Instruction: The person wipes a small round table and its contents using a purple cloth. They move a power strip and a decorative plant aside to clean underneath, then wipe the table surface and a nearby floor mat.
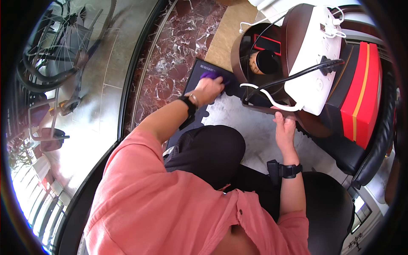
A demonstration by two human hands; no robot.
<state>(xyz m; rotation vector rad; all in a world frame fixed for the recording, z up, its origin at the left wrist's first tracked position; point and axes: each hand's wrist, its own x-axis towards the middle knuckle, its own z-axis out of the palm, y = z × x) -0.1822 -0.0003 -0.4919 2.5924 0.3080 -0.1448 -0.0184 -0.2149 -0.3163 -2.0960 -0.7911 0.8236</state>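
Observation:
Near the upper middle, my left hand (208,89) presses a purple cloth (207,75) onto a dark mat (194,78) with puzzle-like edges on the floor. My right hand (284,126) grips the lower rim of a brown box (288,114), thumb up. The box holds a jar with a black lid (267,62) and a red-edged black object (267,44). Against the box leans a white power strip (315,63) with black and white cables plugged in. Part of the cloth is hidden under my left fingers.
A red and black box (361,95) lies on a black chair (371,159) at the right. Dark red marble (178,47) runs along a glass panel at the left, with a wheelchair (60,63) seen beyond or reflected in it. A black rounded seat (328,204) is at lower right.

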